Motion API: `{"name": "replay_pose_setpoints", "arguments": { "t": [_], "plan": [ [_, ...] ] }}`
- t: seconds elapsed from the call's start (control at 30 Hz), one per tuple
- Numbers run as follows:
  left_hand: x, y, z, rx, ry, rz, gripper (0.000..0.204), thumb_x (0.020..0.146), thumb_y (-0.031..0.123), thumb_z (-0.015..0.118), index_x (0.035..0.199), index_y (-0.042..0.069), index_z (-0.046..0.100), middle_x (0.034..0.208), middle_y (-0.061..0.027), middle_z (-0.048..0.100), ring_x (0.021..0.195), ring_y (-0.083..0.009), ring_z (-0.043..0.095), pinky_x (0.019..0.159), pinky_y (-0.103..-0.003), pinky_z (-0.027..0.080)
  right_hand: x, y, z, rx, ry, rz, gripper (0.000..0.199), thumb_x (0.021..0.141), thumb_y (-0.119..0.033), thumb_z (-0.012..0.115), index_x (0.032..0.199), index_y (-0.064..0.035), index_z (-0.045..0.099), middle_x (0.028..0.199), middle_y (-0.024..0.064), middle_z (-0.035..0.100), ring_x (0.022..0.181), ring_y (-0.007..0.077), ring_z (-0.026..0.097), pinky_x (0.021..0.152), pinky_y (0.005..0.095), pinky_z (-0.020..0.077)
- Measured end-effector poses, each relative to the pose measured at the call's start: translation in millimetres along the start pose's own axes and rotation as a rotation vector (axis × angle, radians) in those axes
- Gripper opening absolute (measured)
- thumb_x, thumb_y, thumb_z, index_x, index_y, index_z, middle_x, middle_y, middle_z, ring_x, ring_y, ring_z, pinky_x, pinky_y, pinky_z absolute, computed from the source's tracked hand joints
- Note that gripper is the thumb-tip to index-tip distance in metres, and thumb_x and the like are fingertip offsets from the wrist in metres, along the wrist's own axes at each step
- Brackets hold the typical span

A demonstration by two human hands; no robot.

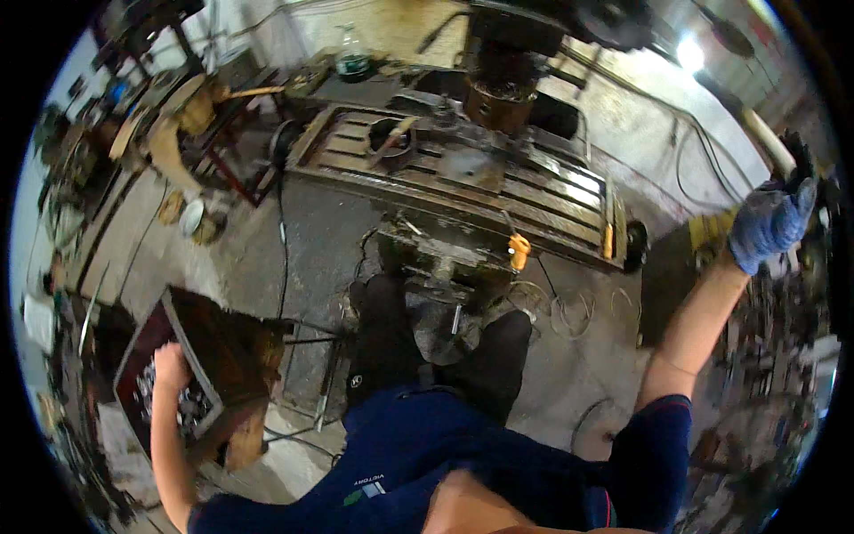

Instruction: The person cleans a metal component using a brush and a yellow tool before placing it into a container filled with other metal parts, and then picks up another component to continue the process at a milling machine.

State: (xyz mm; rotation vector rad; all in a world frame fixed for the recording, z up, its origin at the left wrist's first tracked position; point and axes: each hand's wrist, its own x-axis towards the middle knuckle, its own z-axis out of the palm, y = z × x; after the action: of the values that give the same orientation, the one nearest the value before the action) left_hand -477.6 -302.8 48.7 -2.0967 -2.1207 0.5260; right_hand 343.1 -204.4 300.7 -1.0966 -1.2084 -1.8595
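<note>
Down at the left, the bare left hand dips into a parts box, grip hidden; the gloved right hand clasps a pale handle, maybe for balance

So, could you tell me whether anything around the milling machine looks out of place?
Curled metal swarf litters the floor beside the machine base. The left hand is bare in a box of metal parts, while the right hand wears a blue glove.
</note>
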Motion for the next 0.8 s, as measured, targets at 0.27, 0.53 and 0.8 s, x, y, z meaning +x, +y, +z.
{"name": "replay_pose_setpoints", "arguments": {
  "t": [0.27, 0.53, 0.8],
  "plan": [
    [-20.3, -9.1, -32.4, -0.517, 0.304, -0.244, 0.017, 0.071, -0.004, 0.054, 0.087, -0.002, 0.054, 0.079, -0.0164, 0.058, 0.076, -0.0322, 0.056, 0.066, -0.037, 0.045, -197.6, -138.3, -91.9, 0.897, -1.163, 1.167, 0.024, 0.079, -0.017, 0.063, 0.095, 0.0000, 0.064, 0.085, 0.0036, 0.064, 0.076, 0.0105, 0.056, 0.070, 0.0263, 0.0459],
    [36.8, -9.9, -160.2, -1.098, 0.709, -0.037, 0.015, 0.083, 0.005, 0.059, 0.095, -0.003, 0.054, 0.088, -0.0003, 0.053, 0.082, -0.0068, 0.047, 0.076, -0.020, 0.039, -352.1, -280.0, -87.8, 1.385, -1.559, 1.688, 0.036, 0.075, -0.028, 0.069, 0.099, -0.0020, 0.062, 0.087, 0.0026, 0.062, 0.077, 0.0106, 0.053, 0.070, 0.0262, 0.0442],
    [138.5, 240.3, -279.7, -1.231, 0.647, 0.431, 0.024, 0.074, 0.010, 0.063, 0.094, -0.004, 0.059, 0.081, -0.0060, 0.062, 0.075, -0.0121, 0.058, 0.069, -0.026, 0.047, -306.2, -286.2, -98.9, 1.142, -1.303, 1.656, 0.024, 0.075, -0.026, 0.070, 0.084, -0.0060, 0.061, 0.062, -0.0011, 0.053, 0.055, 0.0074, 0.046, 0.048, 0.0263, 0.0386]
  ]
}}
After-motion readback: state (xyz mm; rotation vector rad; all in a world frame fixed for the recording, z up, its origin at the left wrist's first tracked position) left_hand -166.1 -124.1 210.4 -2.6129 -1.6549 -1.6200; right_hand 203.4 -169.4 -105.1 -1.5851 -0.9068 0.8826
